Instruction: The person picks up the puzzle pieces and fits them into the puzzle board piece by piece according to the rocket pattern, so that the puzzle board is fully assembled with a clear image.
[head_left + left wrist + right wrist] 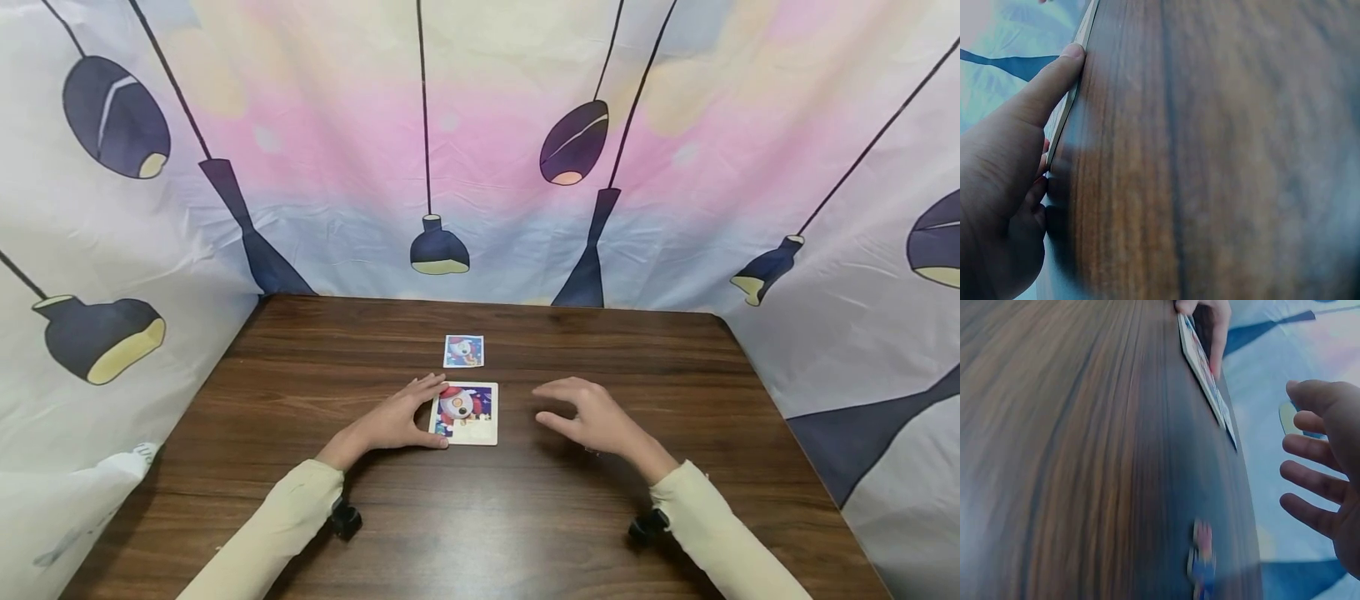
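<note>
A square puzzle board (pixel 486 430) with a pale frame lies on the table, showing a white-faced cartoon animal in a red hat. Its lower right part is bare cream. My left hand (pixel 393 417) holds the board's left side, fingers at the far left corner and thumb over the near edge, as the left wrist view (pixel 1035 94) also shows. To the right of the board, my right hand (pixel 600 417) hovers with fingers apart and nothing in them. In the right wrist view, a blurred, small coloured puzzle piece (pixel 1204 562) lies on the table near this hand.
Just beyond the board lies a picture card (pixel 464 352) with a similar cartoon. The brown wooden table (pixel 337 333) meets a hanging cloth (pixel 337 167) printed with lamps at the back and sides. A dark wrist device (pixel 346 518) sits below each cuff.
</note>
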Available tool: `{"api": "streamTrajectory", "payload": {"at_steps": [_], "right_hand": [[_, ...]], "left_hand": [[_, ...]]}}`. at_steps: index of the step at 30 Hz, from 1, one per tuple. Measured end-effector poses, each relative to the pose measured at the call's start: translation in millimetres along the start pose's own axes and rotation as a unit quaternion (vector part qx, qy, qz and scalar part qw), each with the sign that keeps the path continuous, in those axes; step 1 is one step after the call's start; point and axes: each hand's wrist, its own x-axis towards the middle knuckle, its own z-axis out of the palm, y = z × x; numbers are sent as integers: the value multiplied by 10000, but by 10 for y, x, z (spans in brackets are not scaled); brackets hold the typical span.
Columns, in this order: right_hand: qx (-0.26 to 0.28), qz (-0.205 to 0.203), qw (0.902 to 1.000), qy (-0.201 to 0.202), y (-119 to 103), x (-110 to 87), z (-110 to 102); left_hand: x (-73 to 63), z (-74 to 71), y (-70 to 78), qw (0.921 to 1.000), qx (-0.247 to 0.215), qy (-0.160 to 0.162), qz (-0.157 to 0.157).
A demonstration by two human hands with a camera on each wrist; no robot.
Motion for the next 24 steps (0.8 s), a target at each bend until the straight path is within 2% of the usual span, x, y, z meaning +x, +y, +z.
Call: {"api": "streamTrajectory", "payload": {"at_steps": [4,10,16,24], "right_hand": [[-111,86,9998,171,135,-179,-98],[-307,254,9991,164,320,-415,-169],[-436,222,9988,4,445,-594,-191],[-482,404,9974,-366,490,-704,-181]], "left_hand": [[0,3,-8,10000,-49,17,-4],[3,6,-14,10000,-73,35,6],[-5,-5,10,9999,-107,36,31],[4,3,0,10000,-84,7,15]]}}
